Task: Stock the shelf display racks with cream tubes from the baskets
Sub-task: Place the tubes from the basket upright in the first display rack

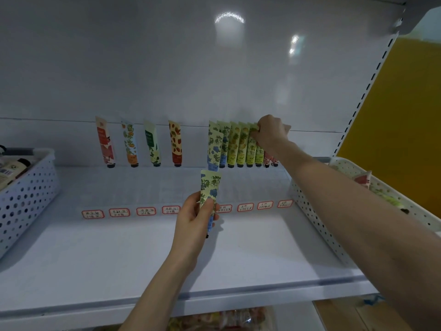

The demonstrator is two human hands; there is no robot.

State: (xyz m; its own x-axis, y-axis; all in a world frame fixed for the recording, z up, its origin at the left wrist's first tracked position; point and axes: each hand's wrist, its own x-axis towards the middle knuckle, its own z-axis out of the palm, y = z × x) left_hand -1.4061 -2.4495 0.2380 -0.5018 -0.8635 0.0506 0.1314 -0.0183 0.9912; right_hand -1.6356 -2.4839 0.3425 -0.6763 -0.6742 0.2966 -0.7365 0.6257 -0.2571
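The left hand (193,216) holds a blue flower tube (210,185) upright above the shelf (143,254). Its fingers (208,206) wrap round the lower half of the tube, and the flat top sticks up above them.

The right hand (270,132) reaches far back. Its fingers (255,136) are curled and pinch the top of a green tube (250,146). That tube stands in a packed row (235,144) that leans on the back wall. More blue tubes (214,149) stand at the near end of the row, right behind the left fingers. Four single tubes (150,144) lean further left of those fingers. A white basket (317,225) sits under the right arm. Another basket (26,187) sits far left of the left fingers.

The row is tight and only leans. If the right fingers tug or push the green tube too hard, the tubes next to it may tip and slide down. The blue flower tube could also bump the front blue tubes as it goes in. It could land in the wrong spot too. The red labels (145,211) beside the left fingers mark the spots, but the writing is too small to read.
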